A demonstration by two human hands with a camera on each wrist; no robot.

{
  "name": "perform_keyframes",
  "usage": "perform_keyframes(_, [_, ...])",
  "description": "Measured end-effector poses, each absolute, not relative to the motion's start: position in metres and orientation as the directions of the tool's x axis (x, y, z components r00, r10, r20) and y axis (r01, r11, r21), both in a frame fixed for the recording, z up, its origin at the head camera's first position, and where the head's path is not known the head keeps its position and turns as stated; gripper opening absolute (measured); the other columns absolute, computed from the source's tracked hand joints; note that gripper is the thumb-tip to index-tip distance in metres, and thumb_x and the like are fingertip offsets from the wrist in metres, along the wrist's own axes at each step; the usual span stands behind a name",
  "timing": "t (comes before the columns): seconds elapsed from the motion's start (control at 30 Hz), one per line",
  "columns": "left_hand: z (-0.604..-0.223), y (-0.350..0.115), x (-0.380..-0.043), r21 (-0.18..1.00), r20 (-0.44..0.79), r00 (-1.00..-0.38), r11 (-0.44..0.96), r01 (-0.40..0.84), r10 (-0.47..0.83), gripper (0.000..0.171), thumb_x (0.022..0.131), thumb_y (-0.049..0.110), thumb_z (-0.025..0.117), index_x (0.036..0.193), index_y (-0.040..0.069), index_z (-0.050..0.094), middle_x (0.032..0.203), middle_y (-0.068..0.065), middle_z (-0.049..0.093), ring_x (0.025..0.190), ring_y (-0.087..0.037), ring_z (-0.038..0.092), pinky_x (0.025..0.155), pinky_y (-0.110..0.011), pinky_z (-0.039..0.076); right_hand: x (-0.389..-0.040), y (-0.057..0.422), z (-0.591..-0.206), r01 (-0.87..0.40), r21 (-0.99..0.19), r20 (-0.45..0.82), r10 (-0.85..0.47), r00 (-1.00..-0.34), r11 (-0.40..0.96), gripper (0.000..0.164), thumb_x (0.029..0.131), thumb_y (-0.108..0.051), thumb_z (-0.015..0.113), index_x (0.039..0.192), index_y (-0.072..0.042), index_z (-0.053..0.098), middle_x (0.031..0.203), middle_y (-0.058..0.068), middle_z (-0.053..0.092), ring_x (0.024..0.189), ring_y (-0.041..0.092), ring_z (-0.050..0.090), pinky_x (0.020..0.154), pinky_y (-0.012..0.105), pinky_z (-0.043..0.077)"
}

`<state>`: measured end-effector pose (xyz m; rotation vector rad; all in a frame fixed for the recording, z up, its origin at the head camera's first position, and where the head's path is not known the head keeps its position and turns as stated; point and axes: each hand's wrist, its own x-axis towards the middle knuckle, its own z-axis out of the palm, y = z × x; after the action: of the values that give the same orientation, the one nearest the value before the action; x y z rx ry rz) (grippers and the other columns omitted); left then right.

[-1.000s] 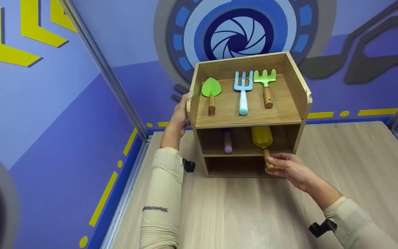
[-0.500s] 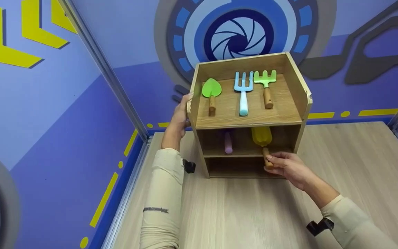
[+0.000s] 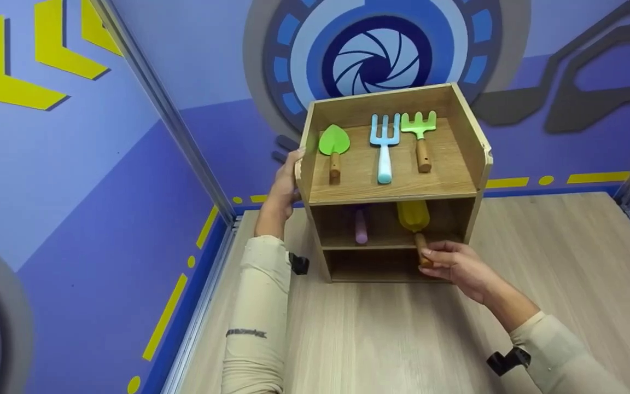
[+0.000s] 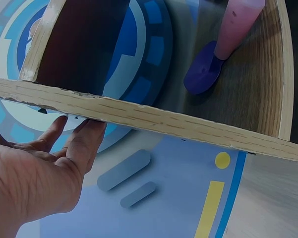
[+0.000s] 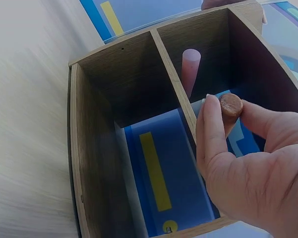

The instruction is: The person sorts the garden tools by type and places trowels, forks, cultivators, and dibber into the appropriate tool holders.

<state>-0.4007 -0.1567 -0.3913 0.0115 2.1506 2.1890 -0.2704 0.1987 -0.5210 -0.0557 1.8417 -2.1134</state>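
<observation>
My right hand (image 3: 460, 268) pinches the wooden handle of a yellow scoop (image 3: 414, 214) between thumb and fingers. The scoop's head lies in the middle compartment of a small wooden shelf (image 3: 397, 189), and its handle juts out in front. In the right wrist view only the brown handle end (image 5: 231, 104) shows. My left hand (image 3: 283, 180) presses its fingers against the outside of the shelf's left panel, as the left wrist view also shows. A small shovel (image 4: 204, 74) with purple blade and pink handle lies in the middle compartment, left of the scoop.
On the top tier lie a green trowel (image 3: 334, 141), a blue hand fork (image 3: 385, 145) and a green rake (image 3: 420, 128) with a wooden handle. The shelf stands on a pale wood-grain surface (image 3: 380, 334), near patterned blue walls (image 3: 205, 60).
Hardly anything differs. The right hand and the scoop shift by only a few pixels, and the left hand stays on the shelf's side.
</observation>
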Motion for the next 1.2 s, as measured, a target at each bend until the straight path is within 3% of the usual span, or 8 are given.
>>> perform_keyframes(0.17, [-0.3906, -0.1561, -0.3996, 0.999, -0.043, -0.997, -0.016, -0.045, 0.065, 0.077, 0.090, 0.068, 0.057, 0.152, 0.022, 0.058, 0.146, -0.013, 0.058, 0.129, -0.028, 0.058, 0.105, -0.046, 0.050, -0.2671, 0.2021, -0.5210, 0.208, -0.971, -0.166, -0.295, -0.941, -0.117, 0.054, 0.104, -0.011, 0.067, 0.143, 0.013, 0.039, 0.110, 0.001, 0.066, 0.103, 0.014, 0.073, 0.099, 0.031, 0.061])
perform_keyframes(0.53, [-0.3924, -0.1556, -0.3988, 0.999, -0.049, -0.997, -0.020, -0.050, 0.054, 0.076, 0.092, 0.068, 0.055, 0.152, 0.022, 0.058, 0.149, -0.012, 0.057, 0.131, -0.027, 0.057, 0.107, -0.047, 0.049, -0.2646, 0.2061, -0.5234, 0.204, -0.960, -0.125, -0.359, -0.925, -0.190, 0.048, 0.100, 0.001, 0.067, 0.139, 0.011, 0.040, 0.106, 0.001, 0.068, 0.101, 0.013, 0.075, 0.098, 0.028, 0.061])
perform_keyframes(0.83, [-0.3920, -0.1554, -0.3988, 0.999, -0.042, -0.997, -0.014, -0.043, 0.060, 0.076, 0.091, 0.070, 0.056, 0.150, 0.021, 0.059, 0.146, -0.011, 0.059, 0.129, -0.027, 0.059, 0.104, -0.045, 0.050, -0.2642, 0.2068, -0.5227, 0.188, -0.973, -0.128, -0.362, -0.923, -0.136, 0.059, 0.100, -0.001, 0.069, 0.145, 0.014, 0.034, 0.109, 0.002, 0.068, 0.102, 0.012, 0.075, 0.098, 0.027, 0.061])
perform_keyframes(1.2, [-0.3920, -0.1557, -0.3998, 0.999, -0.033, -0.997, -0.035, -0.035, 0.066, 0.077, 0.089, 0.068, 0.056, 0.150, 0.021, 0.059, 0.142, -0.013, 0.059, 0.122, -0.026, 0.059, 0.099, -0.043, 0.051, -0.2633, 0.1970, -0.5255, 0.162, -0.966, -0.098, -0.297, -0.950, -0.200, 0.049, 0.102, 0.001, 0.065, 0.141, 0.012, 0.037, 0.100, -0.001, 0.068, 0.099, 0.013, 0.075, 0.097, 0.029, 0.062])
